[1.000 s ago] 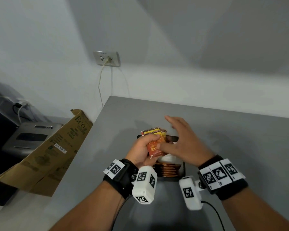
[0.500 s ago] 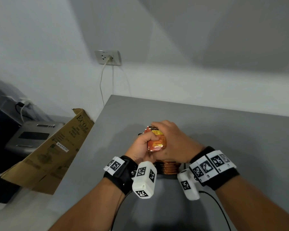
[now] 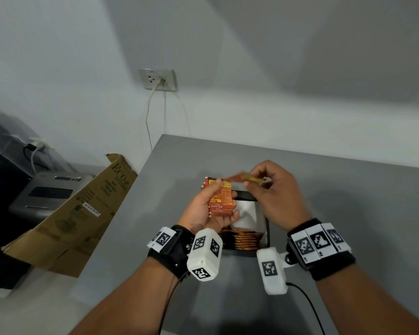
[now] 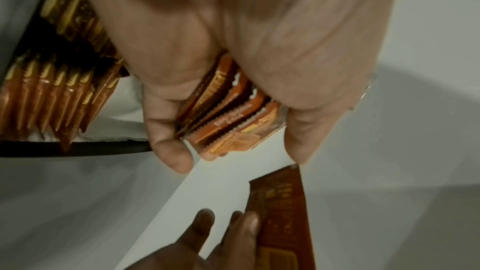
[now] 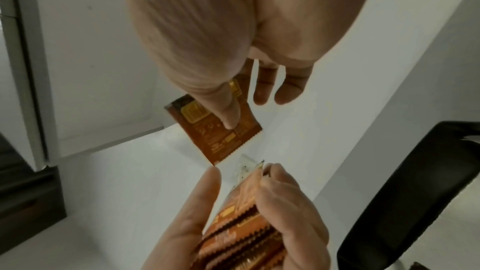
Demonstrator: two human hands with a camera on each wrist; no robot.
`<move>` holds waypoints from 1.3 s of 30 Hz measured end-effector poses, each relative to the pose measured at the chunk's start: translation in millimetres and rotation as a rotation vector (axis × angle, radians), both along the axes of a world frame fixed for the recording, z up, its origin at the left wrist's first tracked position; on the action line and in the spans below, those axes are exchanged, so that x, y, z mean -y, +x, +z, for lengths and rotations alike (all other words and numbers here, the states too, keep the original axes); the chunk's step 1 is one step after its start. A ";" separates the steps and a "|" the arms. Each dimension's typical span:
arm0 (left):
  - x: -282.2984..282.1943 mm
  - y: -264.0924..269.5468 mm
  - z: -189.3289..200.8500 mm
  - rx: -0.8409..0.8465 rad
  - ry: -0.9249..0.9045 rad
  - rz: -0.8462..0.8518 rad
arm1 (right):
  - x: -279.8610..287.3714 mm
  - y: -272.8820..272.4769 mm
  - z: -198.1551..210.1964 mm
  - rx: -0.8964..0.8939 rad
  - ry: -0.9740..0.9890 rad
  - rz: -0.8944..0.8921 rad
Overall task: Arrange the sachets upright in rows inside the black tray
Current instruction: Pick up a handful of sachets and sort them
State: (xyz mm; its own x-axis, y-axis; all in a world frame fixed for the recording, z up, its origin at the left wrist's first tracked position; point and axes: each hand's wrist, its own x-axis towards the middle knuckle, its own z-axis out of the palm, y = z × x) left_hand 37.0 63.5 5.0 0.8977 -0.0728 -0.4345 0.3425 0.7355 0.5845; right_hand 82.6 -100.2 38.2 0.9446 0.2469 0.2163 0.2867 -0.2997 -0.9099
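A: Where are the sachets?

B: In three places. The left hand (image 3: 205, 209) has its thumb and curled fingers wrapped round a small bundle of sachets (image 3: 221, 198), held above the black tray (image 3: 266, 232). The left wrist view shows that bundle fanned, edges stepped, thumb on one side and fingers on the other.

A: And the right hand?

B: The right hand (image 3: 275, 189) pinches a single sachet (image 3: 246, 178) between the thumb and the first fingers, the other fingers loosely bent. That sachet lies nearly flat in the air, just beyond the top of the bundle and apart from it. It is blurred in the head view; the right wrist view shows it clearly, thumb pressed on its printed face.

A: What is already in the tray?

B: A row of sachets (image 3: 242, 240) stands on edge at the tray's near end, packed face to face. The left wrist view shows a second row beside it. The far part of the tray shows a white lining (image 3: 248, 213).

A: Where does the tray sit?

B: On the grey bench (image 3: 348, 189), nearer its left edge, well short of the far edge at the wall. Off the left edge leans a cardboard sheet (image 3: 82, 213)
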 end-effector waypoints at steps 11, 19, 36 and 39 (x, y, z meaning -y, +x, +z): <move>-10.7 0.8 8.2 0.094 0.182 -0.016 | -2.0 -18.0 -4.5 -0.295 0.053 0.175; -10.4 -5.7 11.2 0.038 0.159 -0.072 | -2.0 -1.5 -7.9 -0.616 0.460 0.041; -22.8 6.5 7.8 -0.041 0.289 0.144 | 7.8 -10.5 -4.5 -0.231 0.007 0.172; -23.6 6.5 11.0 0.041 0.435 0.209 | 10.6 -8.0 -4.5 -0.468 0.301 0.094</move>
State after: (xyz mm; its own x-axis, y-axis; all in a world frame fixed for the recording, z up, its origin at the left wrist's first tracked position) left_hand 43.5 87.1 16.1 0.8907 0.2919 -0.3486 0.1835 0.4706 0.8630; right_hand 74.6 -110.8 33.7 0.9337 0.3267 -0.1465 -0.1552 0.0005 -0.9879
